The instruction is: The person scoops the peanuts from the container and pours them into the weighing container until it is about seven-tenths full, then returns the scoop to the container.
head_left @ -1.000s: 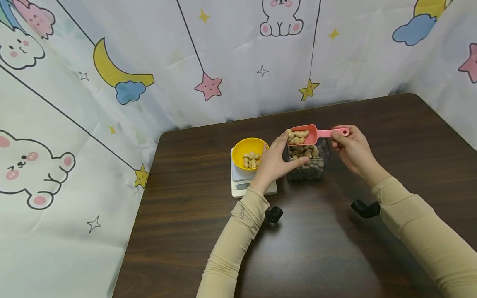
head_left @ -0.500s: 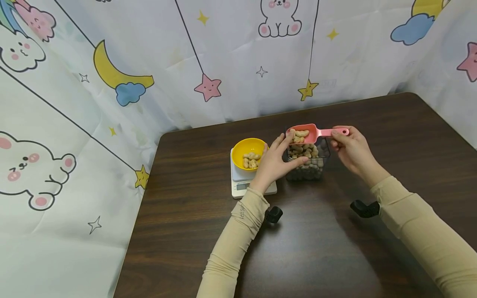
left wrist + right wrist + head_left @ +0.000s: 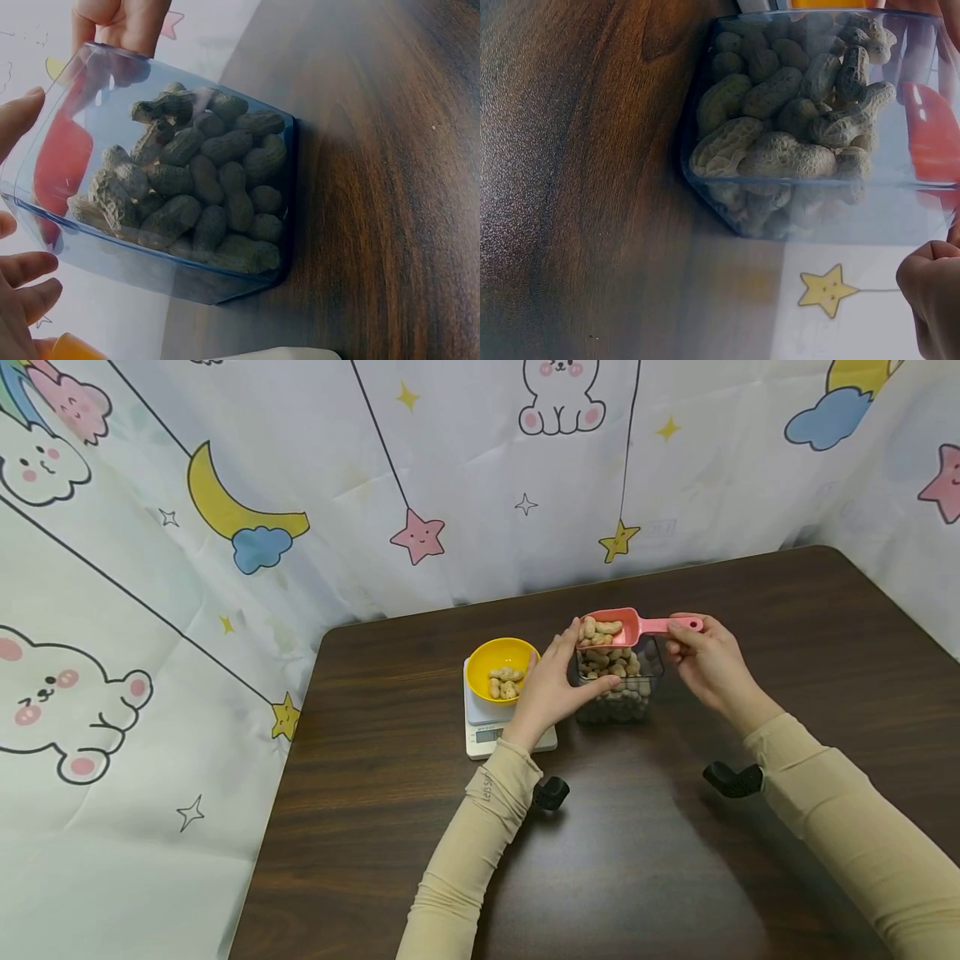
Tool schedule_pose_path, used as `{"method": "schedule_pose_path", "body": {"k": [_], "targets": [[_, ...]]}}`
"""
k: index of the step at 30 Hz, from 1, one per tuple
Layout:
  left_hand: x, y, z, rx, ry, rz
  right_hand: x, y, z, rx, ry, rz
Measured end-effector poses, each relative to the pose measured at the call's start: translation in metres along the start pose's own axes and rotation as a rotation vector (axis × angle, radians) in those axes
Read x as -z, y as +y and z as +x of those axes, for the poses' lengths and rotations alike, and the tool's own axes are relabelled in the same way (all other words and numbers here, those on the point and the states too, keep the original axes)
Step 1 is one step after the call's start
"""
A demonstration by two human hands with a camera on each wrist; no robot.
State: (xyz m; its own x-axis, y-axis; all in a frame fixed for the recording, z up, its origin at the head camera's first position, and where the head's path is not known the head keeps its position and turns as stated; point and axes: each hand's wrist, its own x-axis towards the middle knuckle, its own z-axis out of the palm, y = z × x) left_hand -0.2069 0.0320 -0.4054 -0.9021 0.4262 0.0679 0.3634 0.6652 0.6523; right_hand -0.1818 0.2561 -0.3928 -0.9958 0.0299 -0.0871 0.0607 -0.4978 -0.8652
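Observation:
My right hand pinches the handle of a pink scoop, held level over a clear plastic container. Several unshelled peanuts lie in the scoop. More peanuts fill the lower part of the container, seen through its walls in both wrist views. At the container's left, my left hand is spread, its fingertips by the scoop's front end and its thumb across the container's near side. Whether those fingertips touch the scoop cannot be told. Beside this hand sits a yellow bowl with a few peanuts.
Under the bowl is a white kitchen scale, partly covered by the left hand and forearm. Everything stands on a dark wooden table. A white curtain with cartoon prints hangs behind the table. Black devices sit at both wrists.
The left hand's fingertips moved right over the scoop's front end, then drew back left, leaving more of its peanuts visible. The right hand and the scoop have barely moved.

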Motion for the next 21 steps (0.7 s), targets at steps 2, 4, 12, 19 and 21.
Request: {"method": "schedule_pose_path", "body": {"k": [2, 4, 12, 19, 21], "targets": [[0.0, 0.0, 0.0, 0.002, 0.002, -0.001, 0.0, -0.001, 0.0, 0.0, 0.012, 0.005], [0.0, 0.0, -0.001, 0.002, 0.004, -0.002, 0.0, -0.002, 0.0, 0.002, 0.015, 0.041], [0.004, 0.002, -0.004, -0.005, 0.044, -0.008, -0.002, -0.009, 0.0, 0.017, -0.023, 0.173], [0.009, 0.004, -0.005, -0.037, 0.112, -0.004, -0.007, -0.012, 0.001, 0.032, -0.019, 0.15], [0.011, 0.004, -0.004, -0.048, 0.152, -0.009, -0.01, -0.015, 0.001, 0.042, -0.025, 0.146]]}}
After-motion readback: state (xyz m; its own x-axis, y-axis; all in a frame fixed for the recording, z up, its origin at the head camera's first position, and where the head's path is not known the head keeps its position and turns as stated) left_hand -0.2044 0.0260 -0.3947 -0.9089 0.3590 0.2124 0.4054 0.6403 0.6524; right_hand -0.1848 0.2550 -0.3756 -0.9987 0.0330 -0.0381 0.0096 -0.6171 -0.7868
